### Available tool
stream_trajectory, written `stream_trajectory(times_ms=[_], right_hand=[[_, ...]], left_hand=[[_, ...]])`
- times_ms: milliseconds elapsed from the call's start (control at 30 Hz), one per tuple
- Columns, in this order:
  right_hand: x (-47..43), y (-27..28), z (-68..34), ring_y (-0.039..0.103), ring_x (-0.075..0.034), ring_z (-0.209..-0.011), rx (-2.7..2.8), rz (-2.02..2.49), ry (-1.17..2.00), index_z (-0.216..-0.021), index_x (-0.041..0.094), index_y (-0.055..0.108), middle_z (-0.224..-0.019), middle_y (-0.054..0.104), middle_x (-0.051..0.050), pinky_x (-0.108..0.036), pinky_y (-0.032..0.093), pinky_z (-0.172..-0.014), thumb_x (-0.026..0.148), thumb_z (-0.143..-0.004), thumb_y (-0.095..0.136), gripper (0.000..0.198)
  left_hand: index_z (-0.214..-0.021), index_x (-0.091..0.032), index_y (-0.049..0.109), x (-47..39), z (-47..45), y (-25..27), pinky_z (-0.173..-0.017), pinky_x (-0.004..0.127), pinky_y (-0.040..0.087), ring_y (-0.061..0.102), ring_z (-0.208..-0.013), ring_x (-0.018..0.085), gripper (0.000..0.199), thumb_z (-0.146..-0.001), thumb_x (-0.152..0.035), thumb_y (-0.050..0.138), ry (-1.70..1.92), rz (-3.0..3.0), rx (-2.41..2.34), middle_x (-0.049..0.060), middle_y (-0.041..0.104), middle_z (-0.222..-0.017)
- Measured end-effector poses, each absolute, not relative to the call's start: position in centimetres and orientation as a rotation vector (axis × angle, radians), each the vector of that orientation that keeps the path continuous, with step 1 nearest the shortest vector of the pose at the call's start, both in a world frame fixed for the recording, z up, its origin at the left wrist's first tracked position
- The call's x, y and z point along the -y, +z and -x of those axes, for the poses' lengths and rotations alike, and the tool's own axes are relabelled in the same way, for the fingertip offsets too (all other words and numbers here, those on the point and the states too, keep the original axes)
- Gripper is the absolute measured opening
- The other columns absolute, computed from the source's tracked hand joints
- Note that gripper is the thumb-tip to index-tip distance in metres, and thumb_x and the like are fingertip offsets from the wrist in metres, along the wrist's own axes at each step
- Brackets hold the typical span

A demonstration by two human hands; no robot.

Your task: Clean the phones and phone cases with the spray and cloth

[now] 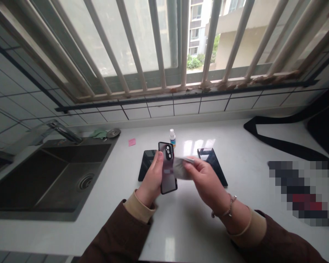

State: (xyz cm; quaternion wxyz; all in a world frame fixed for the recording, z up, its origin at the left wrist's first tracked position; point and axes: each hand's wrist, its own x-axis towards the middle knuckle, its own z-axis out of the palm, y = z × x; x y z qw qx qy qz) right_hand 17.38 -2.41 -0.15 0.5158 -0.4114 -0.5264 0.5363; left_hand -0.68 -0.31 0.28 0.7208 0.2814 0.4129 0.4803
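Observation:
My left hand (151, 179) is closed round the left edge of a phone case (168, 184), held upright above the counter. The case has a black rim, a smoky see-through back and a camera cutout at its top; I cannot tell whether a phone sits inside. Pinched in my right hand (205, 179) is a thin grey cloth (180, 171), whose left end is at the case's right edge. Behind my left hand lies a dark, glossy flat device (145, 166), partly covered. A black phone-like slab (218, 170) lies beyond my right hand.
A small white bottle (172, 137) with a blue label stands behind the case. A pink sticky note (132, 142) lies nearby. To the left is a sink (57, 182) with a faucet (64, 132). A black strap (263, 136) and a blurred-out item (301, 193) lie right.

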Motion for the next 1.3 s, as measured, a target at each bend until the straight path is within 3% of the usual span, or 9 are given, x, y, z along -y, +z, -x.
stream_trajectory(times_ms=[133, 233, 333, 600, 767, 867, 1033, 1233, 1300], right_hand=[[0.7, -0.9, -18.9, 0.073, -0.024, -0.101, 0.912, 1.073, 0.987, -0.122, 0.02, 0.075, -0.108, 0.079, -0.008, -0.042, 0.059, -0.096, 0.049, -0.1, 0.068, 0.037], [0.3, -0.9, -19.0, 0.073, -0.024, -0.099, 0.887, 0.999, 1.09, -0.119, 0.02, 0.076, -0.108, 0.079, -0.007, -0.042, 0.059, -0.096, 0.049, -0.098, 0.071, 0.036], [0.9, -0.7, -18.5, 0.073, -0.024, -0.094, 0.982, 0.93, 1.303, -0.112, 0.02, 0.078, -0.105, 0.08, -0.008, -0.038, 0.06, -0.087, 0.05, -0.098, 0.07, 0.035], [1.6, -0.6, -18.4, 0.071, -0.024, -0.09, 1.006, 0.872, 1.36, -0.11, 0.022, 0.082, -0.095, 0.079, -0.007, -0.037, 0.057, -0.082, 0.05, -0.097, 0.072, 0.032], [1.5, -0.8, -18.5, 0.072, -0.025, -0.095, 1.101, 0.926, 1.206, -0.114, 0.024, 0.084, -0.105, 0.081, -0.008, -0.04, 0.058, -0.087, 0.049, -0.097, 0.072, 0.033], [1.6, -0.6, -18.7, 0.073, -0.025, -0.096, 1.138, 0.973, 1.143, -0.115, 0.023, 0.084, -0.106, 0.081, -0.008, -0.04, 0.057, -0.088, 0.048, -0.098, 0.069, 0.033], [1.0, -1.1, -19.1, 0.069, -0.021, -0.083, 1.157, 1.196, 0.991, -0.11, 0.019, 0.084, -0.091, 0.078, -0.006, -0.035, 0.055, -0.077, 0.049, -0.1, 0.066, 0.037], [0.4, -2.0, -18.7, 0.075, -0.026, -0.096, 0.984, 1.148, 1.049, -0.121, 0.017, 0.08, -0.105, 0.081, -0.01, -0.042, 0.061, -0.09, 0.057, -0.097, 0.068, 0.048], [0.6, -1.7, -18.5, 0.076, -0.027, -0.101, 1.033, 1.11, 1.112, -0.124, 0.019, 0.079, -0.109, 0.082, -0.01, -0.043, 0.06, -0.094, 0.055, -0.098, 0.067, 0.046]], left_hand=[[-0.141, -0.022, 0.063, 1.6, 1.1, 2.6, -0.078, 0.039, 0.06, 0.077, -0.083, 0.027, 0.056, -0.103, -0.062, 0.054, 0.576, -0.652, -0.713, 0.017, 0.079, -0.1], [-0.143, -0.02, 0.063, 2.4, 1.5, 3.6, -0.077, 0.039, 0.059, 0.076, -0.083, 0.028, 0.059, -0.106, -0.062, 0.044, 0.356, -0.638, -0.58, 0.021, 0.078, -0.101], [-0.132, -0.013, 0.07, 2.4, 2.0, 3.4, -0.078, 0.037, 0.059, 0.075, -0.084, 0.027, 0.065, -0.105, -0.065, 0.041, 0.295, -0.599, -0.562, 0.022, 0.077, -0.101], [-0.133, -0.009, 0.067, 1.2, 2.5, 1.7, -0.076, 0.038, 0.06, 0.074, -0.084, 0.028, 0.075, -0.102, -0.072, 0.043, 0.296, -0.582, -0.488, 0.023, 0.076, -0.101], [-0.141, -0.008, 0.063, 0.8, 3.0, 1.8, -0.077, 0.039, 0.061, 0.075, -0.085, 0.028, 0.076, -0.104, -0.07, 0.038, 0.377, -0.52, -0.505, 0.025, 0.075, -0.106], [-0.14, -0.008, 0.063, 0.5, 3.0, 1.9, -0.077, 0.039, 0.061, 0.076, -0.085, 0.029, 0.071, -0.106, -0.066, 0.038, 0.445, -0.493, -0.492, 0.026, 0.075, -0.107], [-0.134, -0.006, 0.066, 0.0, 2.8, 1.9, -0.078, 0.038, 0.062, 0.077, -0.084, 0.028, 0.063, -0.107, -0.058, 0.042, 0.605, -0.466, -0.515, 0.026, 0.076, -0.106], [-0.134, -0.009, 0.068, 0.0, 2.3, 1.7, -0.077, 0.039, 0.064, 0.08, -0.085, 0.03, 0.048, -0.103, -0.044, 0.055, 0.732, -0.529, -0.645, 0.022, 0.078, -0.113], [-0.126, -0.009, 0.07, 0.3, 1.7, 1.5, -0.074, 0.039, 0.064, 0.08, -0.082, 0.031, 0.039, -0.101, -0.037, 0.06, 0.741, -0.564, -0.759, 0.021, 0.079, -0.105]])
